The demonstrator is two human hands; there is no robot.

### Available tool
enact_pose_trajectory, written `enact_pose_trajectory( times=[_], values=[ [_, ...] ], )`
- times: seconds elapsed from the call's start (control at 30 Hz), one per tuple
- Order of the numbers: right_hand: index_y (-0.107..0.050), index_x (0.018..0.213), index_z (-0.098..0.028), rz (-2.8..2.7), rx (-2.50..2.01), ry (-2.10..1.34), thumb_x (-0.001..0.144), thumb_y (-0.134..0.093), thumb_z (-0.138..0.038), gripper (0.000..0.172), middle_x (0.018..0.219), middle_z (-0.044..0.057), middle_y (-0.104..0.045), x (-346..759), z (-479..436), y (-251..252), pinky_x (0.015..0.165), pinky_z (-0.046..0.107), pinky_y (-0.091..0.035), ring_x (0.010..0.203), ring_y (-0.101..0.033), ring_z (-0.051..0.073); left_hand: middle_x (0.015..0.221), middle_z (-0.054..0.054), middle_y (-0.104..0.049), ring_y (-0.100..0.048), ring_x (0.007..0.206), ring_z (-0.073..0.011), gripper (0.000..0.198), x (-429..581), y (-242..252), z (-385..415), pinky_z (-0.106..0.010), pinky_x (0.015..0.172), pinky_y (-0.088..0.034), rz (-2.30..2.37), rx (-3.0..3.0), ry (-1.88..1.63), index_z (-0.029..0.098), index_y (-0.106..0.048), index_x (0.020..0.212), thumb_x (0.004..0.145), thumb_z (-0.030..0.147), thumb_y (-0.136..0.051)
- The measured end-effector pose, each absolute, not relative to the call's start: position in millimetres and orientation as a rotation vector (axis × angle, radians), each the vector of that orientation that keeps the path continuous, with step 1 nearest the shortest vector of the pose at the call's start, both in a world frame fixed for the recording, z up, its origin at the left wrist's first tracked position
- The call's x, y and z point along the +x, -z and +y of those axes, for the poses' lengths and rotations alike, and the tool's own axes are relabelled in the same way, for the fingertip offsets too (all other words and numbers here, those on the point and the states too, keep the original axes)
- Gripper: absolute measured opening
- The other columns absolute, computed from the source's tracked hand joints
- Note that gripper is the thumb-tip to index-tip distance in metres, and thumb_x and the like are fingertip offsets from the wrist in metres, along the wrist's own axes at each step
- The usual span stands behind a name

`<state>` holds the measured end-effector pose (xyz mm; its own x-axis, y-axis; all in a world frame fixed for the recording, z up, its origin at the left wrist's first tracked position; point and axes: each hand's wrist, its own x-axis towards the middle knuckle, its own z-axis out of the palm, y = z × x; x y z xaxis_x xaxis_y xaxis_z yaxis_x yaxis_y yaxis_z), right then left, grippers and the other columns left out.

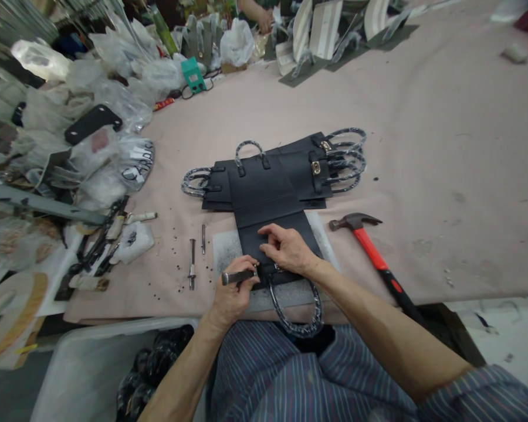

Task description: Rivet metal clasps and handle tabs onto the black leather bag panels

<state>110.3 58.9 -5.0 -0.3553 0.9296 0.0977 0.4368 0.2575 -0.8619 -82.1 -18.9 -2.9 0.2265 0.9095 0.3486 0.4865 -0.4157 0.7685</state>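
A black leather bag panel [264, 193] lies on a grey pad [222, 246] at the table's near edge, its plastic-wrapped handle [297, 313] hanging toward me. My left hand [233, 293] is closed around a metal punch [237, 276], whose tip rests at the panel's near left corner. My right hand [288, 249] presses on the panel beside the punch, fingers curled and pinched together on the leather. Behind it lies a stack of similar black panels [308, 167] with wrapped handles and gold clasps.
A red-handled hammer [369, 243] lies right of the panel. Two more metal punches [192, 262] and small black dots lie to the left. Plastic bags and tools [101, 240] crowd the left side. A white bin [92, 369] stands below. Another person's hand [264, 20] works at the far edge.
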Motion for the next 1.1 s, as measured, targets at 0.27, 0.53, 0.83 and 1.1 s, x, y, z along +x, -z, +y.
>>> enact_pose_trajectory(
  times=[0.27, 0.53, 0.83, 1.1],
  values=[
    [-0.063, 0.113, -0.018, -1.747, -1.36, -0.473, 0.094, -0.052, -0.03, 0.024, 0.08, 0.004, -0.065, 146.4, 24.3, -19.4, 0.077, 0.032, -0.049, 0.077, -0.061, 0.019, 0.101, -0.006, -0.068, -0.068, 0.097, -0.0183, 0.009, -72.8, 0.4, -20.1, -0.036, 0.088, -0.058, 1.298, 2.024, -1.152, 0.019, -0.062, 0.091, 0.087, 0.011, -0.061],
    [-0.061, 0.121, -0.013, -1.949, -2.076, -0.043, 0.093, -0.053, -0.04, 0.04, 0.107, 0.019, -0.062, 261.1, -29.5, -7.9, 0.086, 0.044, -0.047, 0.1, -0.058, 0.033, 0.103, -0.006, -0.069, -0.07, 0.095, -0.0179, 0.012, -70.1, 6.5, -21.2, -0.037, 0.089, -0.058, 1.309, 1.991, -1.219, 0.019, -0.064, 0.094, 0.085, 0.012, -0.063],
    [-0.06, 0.087, -0.019, -1.442, -2.167, -0.847, 0.079, -0.061, -0.031, 0.014, 0.077, 0.008, -0.058, 273.8, -30.6, -3.9, 0.063, 0.036, -0.045, 0.07, -0.057, 0.024, 0.099, -0.006, -0.072, -0.071, 0.091, -0.0181, 0.011, -65.1, 7.8, -22.7, -0.034, 0.086, -0.059, 1.367, 1.982, -1.234, 0.019, -0.064, 0.091, 0.082, 0.012, -0.063],
    [-0.044, 0.08, -0.025, -0.989, -1.738, -1.495, 0.082, -0.049, -0.044, 0.02, 0.06, -0.007, -0.04, 226.7, -32.1, -62.7, 0.037, 0.023, -0.029, 0.04, -0.032, 0.009, 0.095, -0.004, -0.072, -0.07, 0.088, -0.0177, 0.012, -63.7, 5.5, -26.4, -0.031, 0.082, -0.056, 1.396, 1.925, -1.233, 0.019, -0.065, 0.089, 0.081, 0.01, -0.063]
  ],
)
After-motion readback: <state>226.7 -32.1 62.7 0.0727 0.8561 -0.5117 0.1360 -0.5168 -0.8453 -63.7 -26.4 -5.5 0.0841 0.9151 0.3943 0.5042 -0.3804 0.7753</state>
